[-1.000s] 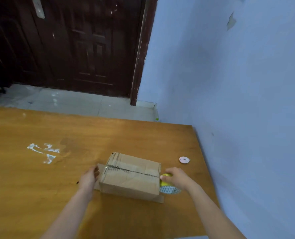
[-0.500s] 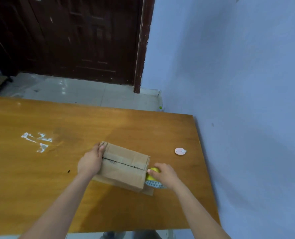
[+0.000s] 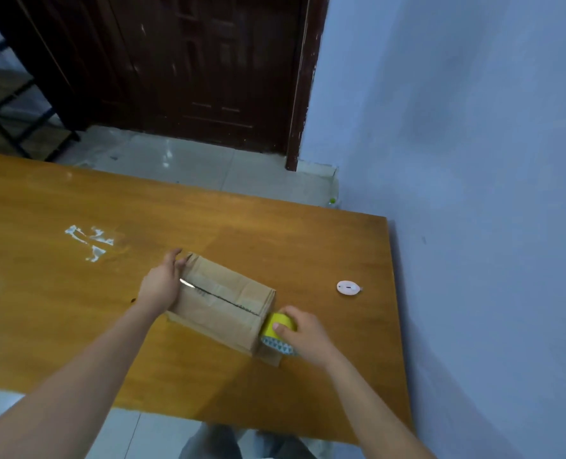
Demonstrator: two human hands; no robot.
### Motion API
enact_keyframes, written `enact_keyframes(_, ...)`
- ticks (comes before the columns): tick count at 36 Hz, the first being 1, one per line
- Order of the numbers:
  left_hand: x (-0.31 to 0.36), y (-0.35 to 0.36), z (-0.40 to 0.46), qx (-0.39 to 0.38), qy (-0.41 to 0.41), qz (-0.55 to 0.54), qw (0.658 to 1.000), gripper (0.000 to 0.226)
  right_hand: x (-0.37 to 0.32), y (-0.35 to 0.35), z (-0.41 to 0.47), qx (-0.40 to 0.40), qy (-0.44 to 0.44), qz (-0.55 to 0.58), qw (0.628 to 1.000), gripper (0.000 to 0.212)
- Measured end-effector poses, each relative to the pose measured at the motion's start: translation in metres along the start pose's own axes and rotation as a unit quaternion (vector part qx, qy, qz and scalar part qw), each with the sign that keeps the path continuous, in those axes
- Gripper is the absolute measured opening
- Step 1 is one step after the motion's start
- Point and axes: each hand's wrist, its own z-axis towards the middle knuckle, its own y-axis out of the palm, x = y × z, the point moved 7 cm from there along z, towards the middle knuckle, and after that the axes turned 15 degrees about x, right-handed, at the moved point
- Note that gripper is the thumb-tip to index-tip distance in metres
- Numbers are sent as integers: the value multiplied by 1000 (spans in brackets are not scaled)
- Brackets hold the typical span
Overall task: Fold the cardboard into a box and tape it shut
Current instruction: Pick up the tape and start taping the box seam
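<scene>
A brown cardboard box (image 3: 222, 301) lies folded on the wooden table (image 3: 76, 293), its top flaps meeting along a dark seam. My left hand (image 3: 162, 283) presses on the box's left end, fingers apart over the edge. At the box's right end my right hand (image 3: 303, 332) grips a yellow roll of tape (image 3: 275, 324) with a patterned side, held against that end. A shiny strip of tape (image 3: 189, 283) shows on the seam beside my left hand.
A small white round object (image 3: 349, 288) lies on the table right of the box, near the blue wall (image 3: 473, 193). White paint marks (image 3: 89, 241) stain the tabletop at left. A dark wooden door (image 3: 192, 67) stands beyond the table's far edge.
My left hand moved from beside the box onto its left end. The box has turned slightly, and the right hand with the tape stayed at its right end. My view shifted.
</scene>
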Motion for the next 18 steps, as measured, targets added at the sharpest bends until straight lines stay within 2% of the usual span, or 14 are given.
enact_keyframes(6,-7,-9,-2,-1,-57,-96,994,37,1,-2,-2,-32,6,46,998,32)
enact_keyframes(9,4,-32,-9,100,-44,-64,992,34,4,-2,-3,-42,30,76,996,31)
enact_keyframes(11,28,-44,-23,170,16,-27,985,32,6,-1,-4,-43,40,94,994,32)
enact_keyframes(12,45,-45,-34,181,59,-21,981,32,7,0,-3,-43,39,99,993,34)
enact_keyframes(15,93,-20,-80,120,190,-4,974,32,6,4,-2,-33,32,102,994,40)
enact_keyframes(18,119,23,-124,42,228,48,971,39,4,6,-1,-8,8,100,995,36)
